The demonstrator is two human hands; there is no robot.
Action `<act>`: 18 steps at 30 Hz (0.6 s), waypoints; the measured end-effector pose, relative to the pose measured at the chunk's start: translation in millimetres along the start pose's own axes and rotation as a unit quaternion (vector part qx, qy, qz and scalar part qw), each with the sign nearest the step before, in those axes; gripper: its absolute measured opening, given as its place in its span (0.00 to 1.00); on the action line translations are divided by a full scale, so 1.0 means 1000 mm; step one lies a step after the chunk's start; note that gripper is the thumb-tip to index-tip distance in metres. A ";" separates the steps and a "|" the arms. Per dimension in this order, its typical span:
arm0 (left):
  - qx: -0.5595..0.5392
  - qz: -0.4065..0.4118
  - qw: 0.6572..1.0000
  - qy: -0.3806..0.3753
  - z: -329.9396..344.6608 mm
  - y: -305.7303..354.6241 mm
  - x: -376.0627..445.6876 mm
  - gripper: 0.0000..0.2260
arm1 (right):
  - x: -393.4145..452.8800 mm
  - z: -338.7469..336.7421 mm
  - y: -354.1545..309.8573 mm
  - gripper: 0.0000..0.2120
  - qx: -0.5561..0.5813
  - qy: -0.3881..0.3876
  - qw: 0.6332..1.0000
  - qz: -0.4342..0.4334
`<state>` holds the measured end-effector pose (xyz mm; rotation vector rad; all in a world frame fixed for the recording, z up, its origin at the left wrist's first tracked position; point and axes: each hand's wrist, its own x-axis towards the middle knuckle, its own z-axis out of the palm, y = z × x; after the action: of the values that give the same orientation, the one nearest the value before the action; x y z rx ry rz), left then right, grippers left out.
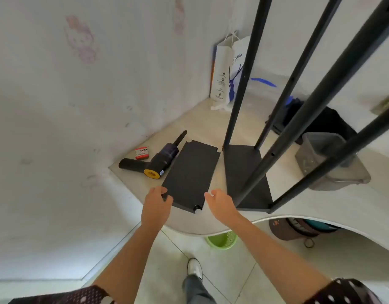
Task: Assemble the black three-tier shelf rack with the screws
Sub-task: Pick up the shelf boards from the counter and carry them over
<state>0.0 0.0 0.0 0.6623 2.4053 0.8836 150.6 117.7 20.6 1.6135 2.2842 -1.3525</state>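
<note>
The loose shelf panel point(190, 174) lay lengthwise away from her, its near corners flanked by the left hand point(156, 201), fingers curled at the edge, and the right hand point(219, 204), fingers loosely apart.

Black shelf panel point(191, 175); black-and-yellow electric screwdriver point(159, 160); red-and-white box point(141, 153); green basket point(222, 239); dark polka-dot sleeves point(342, 290).

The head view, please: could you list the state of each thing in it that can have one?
Loose shelf panel: flat on the table, not mounted.
Rack frame: upright, bottom shelf fitted between four posts.
Left hand: grips the panel's near left corner.
Right hand: at the panel's near right edge; grip unclear.
Electric screwdriver: lying on its side, untouched.
Clear plastic bin: upright, open.
Paper bags: standing against the wall.
</note>
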 end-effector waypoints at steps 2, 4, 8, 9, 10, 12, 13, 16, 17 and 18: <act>0.006 -0.017 1.000 -0.014 0.004 0.003 0.017 0.14 | 0.013 0.001 -0.004 0.21 -0.008 -0.007 1.000 0.022; 0.017 -0.031 0.999 -0.028 0.008 0.004 0.031 0.17 | 0.030 0.004 -0.004 0.18 -0.010 -0.022 0.999 0.042; 0.028 -0.045 0.998 -0.045 0.015 0.001 0.056 0.21 | 0.062 0.008 -0.004 0.18 0.064 -0.044 0.991 0.104; 0.030 -0.051 0.997 -0.052 0.017 -0.001 0.062 0.22 | 0.069 0.009 -0.002 0.19 0.092 -0.050 0.987 0.123; 0.032 -0.056 0.996 -0.059 0.018 -0.004 0.066 0.22 | 0.073 0.010 -0.001 0.20 0.116 -0.054 0.981 0.143; 0.031 -0.064 0.994 -0.077 0.021 -0.008 0.074 0.21 | 0.078 0.012 0.001 0.20 0.158 -0.068 0.969 0.176; 0.031 -0.068 0.994 -0.085 0.022 -0.010 0.077 0.21 | 0.080 0.014 0.002 0.20 0.172 -0.074 0.964 0.190; 0.023 -0.083 0.991 -0.106 0.026 -0.014 0.086 0.20 | 0.084 0.018 0.002 0.20 0.195 -0.081 0.952 0.220; 0.021 -0.087 0.990 -0.113 0.027 -0.015 0.089 0.20 | 0.086 0.021 0.002 0.20 0.203 -0.080 0.949 0.226; 0.021 -0.091 0.988 -0.122 0.028 -0.016 0.091 0.19 | 0.086 0.022 0.001 0.20 0.208 -0.079 0.947 0.232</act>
<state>-57.2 55.6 -54.6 0.5225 2.2269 0.6383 102.3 167.6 -34.7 1.9033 1.4591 -1.8134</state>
